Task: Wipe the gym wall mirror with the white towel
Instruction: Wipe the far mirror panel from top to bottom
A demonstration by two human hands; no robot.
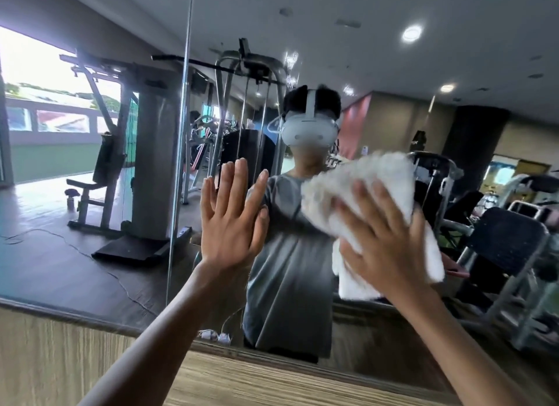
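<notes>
The gym wall mirror (393,58) fills most of the head view and reflects the room and the person wearing a headset. My left hand (231,224) lies flat against the glass with its fingers straight and spread. Right of it, my right hand (384,239) presses the white towel (363,191) onto the mirror with spread fingers. The bunched towel sticks out above and below the hand and is blurred by motion.
A vertical seam (181,133) splits the mirror just left of my left hand. Below the glass runs a wood-grain wall panel (60,354). Weight machines, benches and a bright window appear only as reflections.
</notes>
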